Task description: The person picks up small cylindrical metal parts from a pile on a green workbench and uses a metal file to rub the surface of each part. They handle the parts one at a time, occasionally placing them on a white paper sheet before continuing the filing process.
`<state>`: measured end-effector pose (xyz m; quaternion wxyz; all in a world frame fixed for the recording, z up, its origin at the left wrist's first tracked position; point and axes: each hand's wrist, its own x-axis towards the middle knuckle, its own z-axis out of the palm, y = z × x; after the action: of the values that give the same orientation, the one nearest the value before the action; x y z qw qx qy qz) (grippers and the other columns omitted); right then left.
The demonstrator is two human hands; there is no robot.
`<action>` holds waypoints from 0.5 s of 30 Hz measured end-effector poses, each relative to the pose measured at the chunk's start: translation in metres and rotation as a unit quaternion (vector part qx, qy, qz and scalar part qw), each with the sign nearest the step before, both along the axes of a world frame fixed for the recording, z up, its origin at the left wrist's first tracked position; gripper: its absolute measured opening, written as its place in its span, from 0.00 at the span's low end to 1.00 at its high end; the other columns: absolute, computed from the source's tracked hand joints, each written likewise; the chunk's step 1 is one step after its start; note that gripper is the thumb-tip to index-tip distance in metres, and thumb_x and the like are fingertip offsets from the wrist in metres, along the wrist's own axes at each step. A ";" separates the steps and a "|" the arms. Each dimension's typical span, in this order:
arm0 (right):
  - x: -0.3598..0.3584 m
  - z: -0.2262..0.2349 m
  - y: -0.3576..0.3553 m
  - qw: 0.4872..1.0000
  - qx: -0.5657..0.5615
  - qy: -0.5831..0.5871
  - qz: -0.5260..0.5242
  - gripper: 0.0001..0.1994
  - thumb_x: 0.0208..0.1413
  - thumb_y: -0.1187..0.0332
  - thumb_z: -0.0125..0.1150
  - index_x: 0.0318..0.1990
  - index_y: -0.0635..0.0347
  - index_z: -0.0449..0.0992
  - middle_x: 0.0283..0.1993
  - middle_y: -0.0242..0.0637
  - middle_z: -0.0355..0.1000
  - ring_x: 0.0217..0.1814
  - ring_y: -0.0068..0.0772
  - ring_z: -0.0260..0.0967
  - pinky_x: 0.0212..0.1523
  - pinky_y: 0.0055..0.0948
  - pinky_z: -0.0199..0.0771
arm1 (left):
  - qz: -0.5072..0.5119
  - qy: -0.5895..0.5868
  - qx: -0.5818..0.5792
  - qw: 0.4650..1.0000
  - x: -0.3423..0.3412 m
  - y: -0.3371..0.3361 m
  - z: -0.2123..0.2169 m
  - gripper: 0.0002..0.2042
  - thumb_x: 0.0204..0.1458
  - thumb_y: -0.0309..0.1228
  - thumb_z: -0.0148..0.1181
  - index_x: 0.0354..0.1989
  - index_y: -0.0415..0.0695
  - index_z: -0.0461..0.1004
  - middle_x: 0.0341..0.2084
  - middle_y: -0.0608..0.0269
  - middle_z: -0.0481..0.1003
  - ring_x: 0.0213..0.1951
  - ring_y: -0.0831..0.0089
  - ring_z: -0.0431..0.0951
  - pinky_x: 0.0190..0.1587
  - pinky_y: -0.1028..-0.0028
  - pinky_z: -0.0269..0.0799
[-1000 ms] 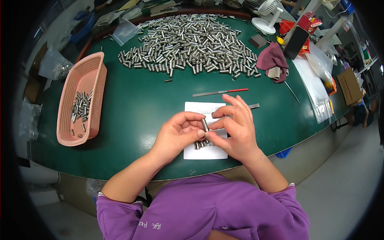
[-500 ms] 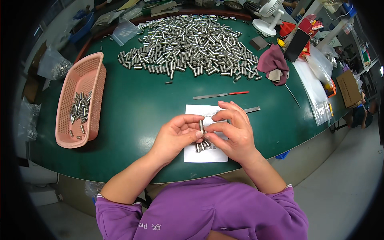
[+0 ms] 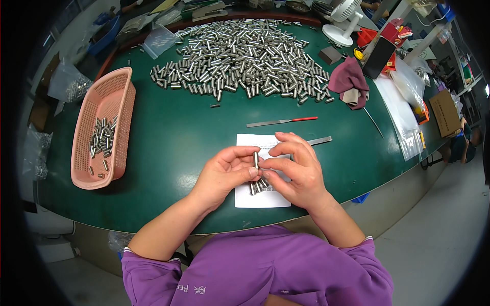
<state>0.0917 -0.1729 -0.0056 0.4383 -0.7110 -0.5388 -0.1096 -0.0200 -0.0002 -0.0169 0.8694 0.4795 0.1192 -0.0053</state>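
Observation:
My left hand [image 3: 223, 171] is closed, with a short, shiny metal pin [image 3: 256, 159] held nearly upright between thumb and fingers. Close to its right side is my right hand [image 3: 298, 171], its fingers curved and spread apart. The right index fingertip is at the pin, perhaps touching it, while the thumb stays a little away. Beneath both hands lies a white printed sheet [image 3: 247, 201], carrying a few more metal pins [image 3: 259, 186] partly covered by the fingers.
A large heap of metal pins [image 3: 240, 56] spreads across the far green table [image 3: 178, 127]. At left stands a pink basket [image 3: 127, 117] with several pins inside. A red-handled file [image 3: 280, 122], a flat metal strip [image 3: 320, 140], a maroon cloth [image 3: 349, 81] and a white fan [image 3: 343, 23] lie beyond or right.
The right thumb and fingers have eased slightly apart around the pin, and the right hand has shifted a little. My left hand keeps its grip in nearly the same place.

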 end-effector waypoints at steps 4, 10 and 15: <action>-0.001 0.000 0.001 1.000 0.000 -0.010 0.005 0.11 0.43 0.73 0.71 0.36 0.51 0.81 0.42 0.30 0.71 0.59 0.45 0.69 0.59 0.48 0.68 | -0.006 0.006 0.003 1.000 0.000 0.001 -0.002 0.20 0.56 0.19 0.61 0.58 0.36 0.68 0.46 0.55 0.75 0.45 0.72 0.79 0.51 0.74 0.77; -0.001 0.001 0.001 1.000 0.002 -0.008 0.011 0.10 0.44 0.72 0.70 0.37 0.51 0.81 0.42 0.30 0.72 0.59 0.44 0.69 0.59 0.48 0.68 | 0.003 0.029 0.001 1.000 0.000 0.000 0.003 0.20 0.56 0.19 0.60 0.59 0.36 0.69 0.44 0.57 0.75 0.45 0.73 0.79 0.51 0.75 0.78; -0.001 0.000 0.001 1.000 0.001 -0.004 0.014 0.10 0.45 0.72 0.69 0.37 0.51 0.81 0.43 0.30 0.72 0.59 0.45 0.69 0.59 0.48 0.68 | 0.002 0.034 -0.007 0.999 0.000 0.001 0.003 0.20 0.57 0.19 0.58 0.59 0.36 0.68 0.44 0.56 0.75 0.43 0.74 0.80 0.50 0.76 0.78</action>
<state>0.0904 -0.1720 -0.0054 0.4385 -0.7026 -0.5501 -0.1071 -0.0196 0.0003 -0.0140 0.8681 0.4729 0.1493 -0.0211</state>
